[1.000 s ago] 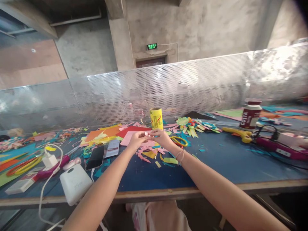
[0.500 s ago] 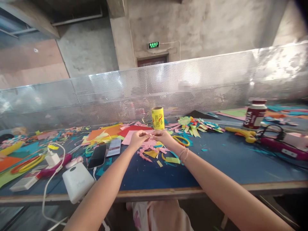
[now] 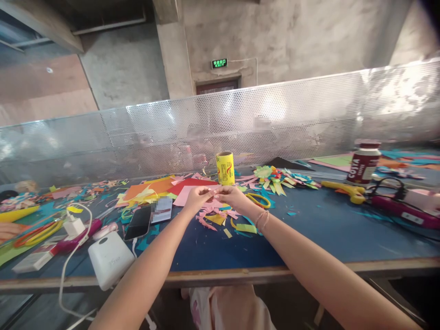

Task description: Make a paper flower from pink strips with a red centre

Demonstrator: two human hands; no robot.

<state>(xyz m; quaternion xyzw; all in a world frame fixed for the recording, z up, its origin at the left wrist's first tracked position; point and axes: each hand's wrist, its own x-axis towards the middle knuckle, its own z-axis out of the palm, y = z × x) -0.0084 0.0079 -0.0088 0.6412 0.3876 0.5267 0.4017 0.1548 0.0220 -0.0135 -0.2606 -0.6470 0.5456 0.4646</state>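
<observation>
My left hand (image 3: 199, 198) and my right hand (image 3: 232, 196) meet over the middle of the table, their fingertips pinched together. Between them is a small bit of pink paper, mostly hidden by the fingers. Just below lie cut pink paper scraps (image 3: 206, 222) with some yellow and green pieces. A pink paper sheet (image 3: 182, 196) lies beside my left hand. Close to my right wrist rest yellow-handled scissors (image 3: 263, 201). Behind both hands stands a yellow cardboard tube (image 3: 225, 168), upright.
Two phones (image 3: 138, 222) and a white power bank (image 3: 110, 260) with cables lie left. Another person's hand (image 3: 9, 231) is at the left edge. A paper flower bunch (image 3: 275, 176), large yellow scissors (image 3: 347, 190), and a brown Costa bottle (image 3: 363, 164) stand or lie right.
My hands stay in nearly the same place, fingertips still together. At the left edge, another person's hand has come further into view by the coloured paper.
</observation>
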